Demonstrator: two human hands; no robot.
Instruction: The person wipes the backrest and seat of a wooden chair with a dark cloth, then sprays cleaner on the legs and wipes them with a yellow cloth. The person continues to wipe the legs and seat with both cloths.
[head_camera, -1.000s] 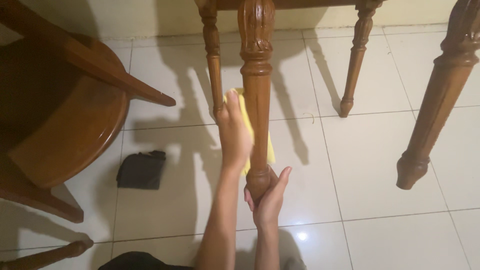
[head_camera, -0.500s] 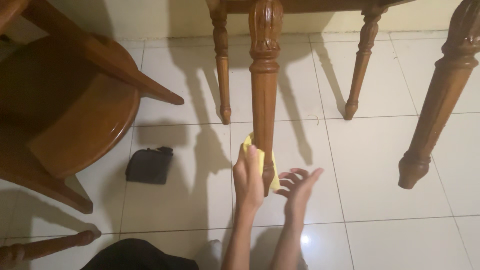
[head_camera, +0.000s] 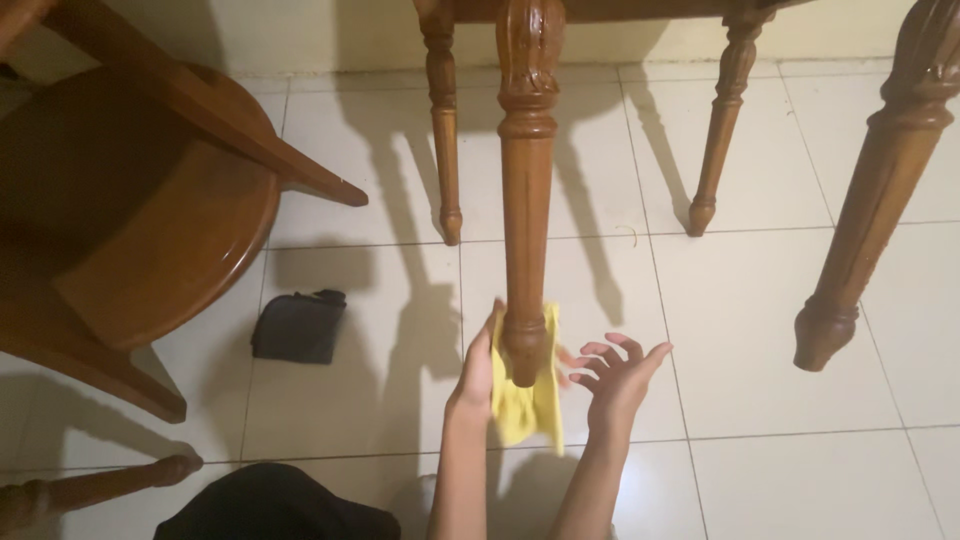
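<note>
My left hand (head_camera: 476, 372) grips a yellow cloth (head_camera: 528, 405) against the bulbous foot of a carved wooden table leg (head_camera: 525, 190), low near the tiled floor. The cloth hangs down behind and below the foot. Just right of the leg, my right hand (head_camera: 618, 375) hovers with its fingers spread, holding nothing and apart from the leg.
A round wooden chair seat (head_camera: 150, 230) fills the left side. A dark folded cloth (head_camera: 298, 326) lies on the white tiles beside it. Other turned legs stand behind (head_camera: 443, 130) (head_camera: 716, 130) and at the right (head_camera: 870, 200). A leg (head_camera: 90, 488) lies at lower left.
My left hand has slid the yellow cloth down the leg from mid-height to its foot. My right hand has let go of the foot and opened to the right.
</note>
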